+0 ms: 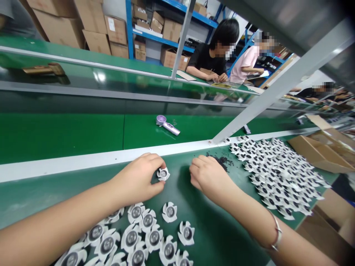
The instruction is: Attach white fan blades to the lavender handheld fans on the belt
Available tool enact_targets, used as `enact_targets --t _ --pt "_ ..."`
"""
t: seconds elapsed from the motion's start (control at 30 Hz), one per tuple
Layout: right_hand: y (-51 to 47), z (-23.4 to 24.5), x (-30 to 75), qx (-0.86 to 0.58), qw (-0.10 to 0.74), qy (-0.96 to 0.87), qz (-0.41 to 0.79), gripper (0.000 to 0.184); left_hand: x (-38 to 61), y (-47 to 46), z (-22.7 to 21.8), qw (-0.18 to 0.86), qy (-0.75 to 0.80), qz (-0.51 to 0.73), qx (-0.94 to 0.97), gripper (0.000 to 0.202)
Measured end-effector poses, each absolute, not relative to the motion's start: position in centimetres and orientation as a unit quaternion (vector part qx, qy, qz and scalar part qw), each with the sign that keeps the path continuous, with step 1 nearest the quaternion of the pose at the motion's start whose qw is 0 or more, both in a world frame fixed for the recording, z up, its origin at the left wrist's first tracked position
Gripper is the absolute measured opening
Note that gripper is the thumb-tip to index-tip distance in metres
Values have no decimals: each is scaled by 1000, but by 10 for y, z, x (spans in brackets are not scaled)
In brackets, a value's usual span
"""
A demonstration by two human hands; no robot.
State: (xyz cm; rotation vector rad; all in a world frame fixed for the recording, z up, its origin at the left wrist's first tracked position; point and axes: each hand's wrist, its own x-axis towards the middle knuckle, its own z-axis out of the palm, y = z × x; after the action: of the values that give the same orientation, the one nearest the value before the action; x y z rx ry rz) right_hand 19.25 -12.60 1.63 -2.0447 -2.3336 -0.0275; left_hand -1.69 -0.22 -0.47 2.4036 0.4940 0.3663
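While the person's left hand [135, 177] pinches a white petal-edged disc [163, 174] with a dark round centre, that grip stands closed on the disc's edge, holding it at the fingertips, close above the green conveyor table [41, 192]; whether the disc touches the surface cannot be determined. The right hand [208, 175] lies well apart from it, with its grip curled and fingers drawn in; no item shows in it, though the fingertips are partly hidden, so any small contents cannot be confirmed. A heap of dark granules [219, 162] sits just beyond those fingers. Loose discs [148, 221] lie flat below the left forearm, several overlapping and others separate. A larger spread of discs [277, 173] covers the table to the right of the granules, beside a cardboard tray [318, 153]. A metal bracelet [277, 232] circles the right wrist. Beyond the white rail [111, 157], a lilac handheld device [168, 125] lies on a second green belt. Farther off, a person in a black top [208, 59] and a person in a pink top [245, 64] work at another table, with blue shelving [130, 22] and cardboard boxes [94, 29] behind them
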Motion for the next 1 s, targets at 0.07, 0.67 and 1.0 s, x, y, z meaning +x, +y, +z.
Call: enact_targets --t 0.07,0.67,1.0 --pt "-118 19 183 -664 45 -746 -4 12 -17 -1 -5 329 194 151 912 17" --pt "-97 6 161 -596 346 -699 191 14 -14 -1 -6 434 227 216 844 13" --pt "-117 10 157 -548 294 -779 74 34 -15 4 -4 424 230 213 850 11"
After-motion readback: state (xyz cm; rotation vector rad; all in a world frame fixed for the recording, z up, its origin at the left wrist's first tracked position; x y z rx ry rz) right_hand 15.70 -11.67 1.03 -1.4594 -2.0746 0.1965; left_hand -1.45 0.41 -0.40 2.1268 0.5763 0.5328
